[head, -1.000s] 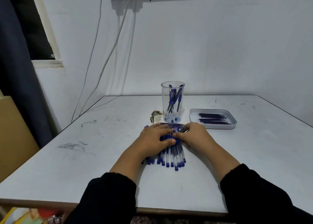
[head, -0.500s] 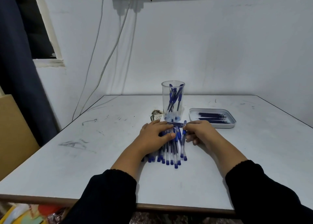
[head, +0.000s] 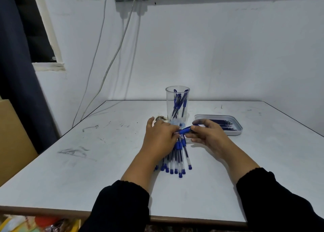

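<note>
Head view: the right hand (head: 208, 135) pinches a single pen (head: 185, 130) by its blue end between thumb and curled fingers, just above the counter (head: 105, 161). The left hand (head: 159, 138), fingers curled, grips the pen's other end while lying over the pile of pens (head: 177, 160). A few pens stand in the clear cup (head: 177, 105) just behind. The tray (head: 236, 131) to the right holds dark refills. With well over a dozen pens in the pile, most of the work seems left.
</note>
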`<state>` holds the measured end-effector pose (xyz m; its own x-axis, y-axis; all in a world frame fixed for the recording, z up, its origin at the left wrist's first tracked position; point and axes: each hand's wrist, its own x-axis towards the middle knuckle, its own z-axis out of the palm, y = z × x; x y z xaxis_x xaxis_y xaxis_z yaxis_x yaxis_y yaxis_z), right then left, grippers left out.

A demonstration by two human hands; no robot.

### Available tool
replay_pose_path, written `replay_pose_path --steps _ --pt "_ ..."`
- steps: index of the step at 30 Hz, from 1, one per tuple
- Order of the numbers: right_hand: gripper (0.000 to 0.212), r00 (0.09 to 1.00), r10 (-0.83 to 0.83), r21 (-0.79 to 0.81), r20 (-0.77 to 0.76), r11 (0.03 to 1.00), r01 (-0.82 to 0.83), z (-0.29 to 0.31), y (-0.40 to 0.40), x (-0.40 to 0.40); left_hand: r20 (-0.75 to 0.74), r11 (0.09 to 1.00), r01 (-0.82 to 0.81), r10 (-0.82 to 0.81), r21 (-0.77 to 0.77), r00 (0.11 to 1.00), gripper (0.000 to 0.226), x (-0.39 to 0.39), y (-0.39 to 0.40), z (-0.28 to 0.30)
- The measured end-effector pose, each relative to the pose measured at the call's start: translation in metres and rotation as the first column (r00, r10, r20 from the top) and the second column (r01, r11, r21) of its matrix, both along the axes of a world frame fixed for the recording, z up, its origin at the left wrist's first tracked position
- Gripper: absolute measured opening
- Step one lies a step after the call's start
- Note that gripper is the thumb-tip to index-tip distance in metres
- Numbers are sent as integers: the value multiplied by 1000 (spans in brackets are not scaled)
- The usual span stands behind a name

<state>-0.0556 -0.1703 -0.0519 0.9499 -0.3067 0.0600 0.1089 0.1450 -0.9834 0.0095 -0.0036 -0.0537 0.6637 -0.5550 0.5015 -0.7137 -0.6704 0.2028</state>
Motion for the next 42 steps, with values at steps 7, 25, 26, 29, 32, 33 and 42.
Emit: replay_pose_path --steps 7,25,26,29,32,33,42 --pt "13 999 14 -215 33 976 -6 2 -5 -4 241 1000 28 -27 -3 970 26 -3 -1 -10" --pt "18 996 -17 -435 91 899 55 -4 7 -14 230 989 127 -107 -72 967 15 -4 -7 -15" --pt "18 994 -21 -431 103 900 63 -4 8 -14 225 987 137 -117 -78 967 16 -5 -6 -14" --pt "21 988 -17 -408 151 910 78 -3 7 -14 235 978 164 -132 -125 963 15 -7 -6 -12" --pt "20 983 -18 -435 184 895 98 -3 6 -13 148 978 162 -143 -128 979 19 -4 -6 -7" --pt "20 982 -25 -447 187 888 108 -3 4 -11 108 980 162 -150 -113 983 21 -2 -6 -5" --pt "14 984 -54 -537 172 832 139 -4 -4 -1 204 985 159 -144 -63 968 22 6 -2 -3"
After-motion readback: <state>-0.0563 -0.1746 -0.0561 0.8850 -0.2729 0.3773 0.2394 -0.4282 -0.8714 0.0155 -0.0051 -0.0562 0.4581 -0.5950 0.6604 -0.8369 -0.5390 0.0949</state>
